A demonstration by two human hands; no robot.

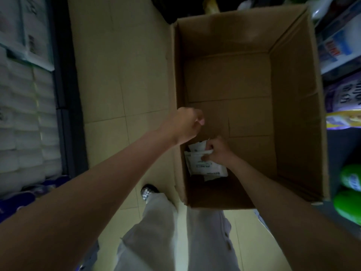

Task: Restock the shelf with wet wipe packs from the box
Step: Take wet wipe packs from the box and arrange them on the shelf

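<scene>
The right hand (218,153) hides part of the wipe packs (205,165), whose print is perhaps too blurred to read.

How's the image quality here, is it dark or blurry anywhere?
Head view: dim overall, deep shadow inside the box; wide-angle bending at the edges; left hand slightly motion-blurred; print on the wet wipe packs gripped by the right hand unreadable.

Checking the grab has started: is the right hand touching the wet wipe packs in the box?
Touching. The head view shows the right hand with fingers curled on the wet wipe packs inside the box.
</scene>
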